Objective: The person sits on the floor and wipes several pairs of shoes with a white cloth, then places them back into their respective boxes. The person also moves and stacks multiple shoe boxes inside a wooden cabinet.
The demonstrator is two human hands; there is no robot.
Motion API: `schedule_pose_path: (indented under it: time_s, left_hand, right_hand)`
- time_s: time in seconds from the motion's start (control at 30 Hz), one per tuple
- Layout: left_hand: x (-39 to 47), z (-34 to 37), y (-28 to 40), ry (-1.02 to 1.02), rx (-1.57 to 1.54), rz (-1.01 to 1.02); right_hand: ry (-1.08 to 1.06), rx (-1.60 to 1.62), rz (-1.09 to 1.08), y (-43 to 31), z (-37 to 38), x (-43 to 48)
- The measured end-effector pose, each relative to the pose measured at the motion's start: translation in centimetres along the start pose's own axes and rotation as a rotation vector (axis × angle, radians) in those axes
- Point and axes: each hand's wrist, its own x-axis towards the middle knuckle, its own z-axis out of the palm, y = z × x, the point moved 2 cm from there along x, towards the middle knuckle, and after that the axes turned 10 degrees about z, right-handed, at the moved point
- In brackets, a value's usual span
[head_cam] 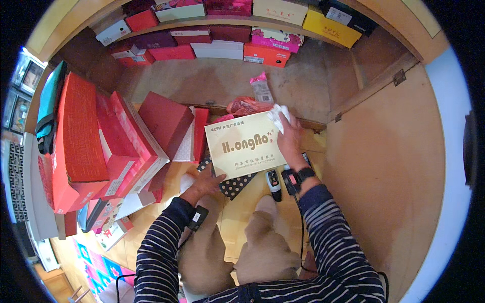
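Observation:
A cream cardboard shoe box (246, 146) with gold lettering lies in front of me, above a black polka-dot item (237, 186). At its upper right corner my right hand (291, 138) presses a crumpled white cloth or tissue (279, 113) against the lid. My left hand (206, 183) rests at the box's lower left corner, fingers spread along the edge. Just beyond the box are a red plastic bag (246, 106) and a small pink and white packet (261, 89). A white and black handheld device (273, 185) lies on the floor near my right wrist.
Stacked shoe boxes (216, 49) line the back of a wooden cabinet, with more on the shelf (227, 21) above. Several red boxes (81, 132) are piled at the left. A wooden cabinet door (382, 163) stands at the right. Cables run from straps on both wrists.

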Motion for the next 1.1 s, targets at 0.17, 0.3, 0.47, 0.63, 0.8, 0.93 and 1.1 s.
schedule_pose_path:
  time_s: [0.17,0.3,0.47,0.63,0.8,0.93,1.1]
  left_hand:
    - [-0.5,-0.1,1.2,-0.003,0.027,0.120]
    - [-0.6,-0.4,1.2,-0.003,0.002,0.062]
    - [-1.1,-0.5,1.4,0.001,-0.053,0.035]
    - [-3.0,-1.0,4.1,0.050,-0.172,0.048]
    - [-4.0,-3.0,8.4,-0.047,-0.285,0.047]
    - [-3.1,-4.6,11.8,-0.032,-0.668,0.022]
    - [0.7,-6.0,15.6,-0.022,-1.182,0.325]
  right_hand:
    - [-0.278,-0.022,-0.103,-2.6,-0.6,-10.3]
    - [-0.483,0.105,-0.341,-4.6,-1.0,-14.0]
    - [-0.014,0.129,0.046,-0.6,-3.2,-12.4]
    - [0.053,0.686,0.538,5.1,-3.4,-10.8]
    - [-0.006,1.298,0.875,6.9,-5.0,-8.9]
    - [-0.022,1.509,0.829,5.3,-7.2,-7.1]
    - [-0.044,1.504,0.604,2.7,-8.2,-3.2]
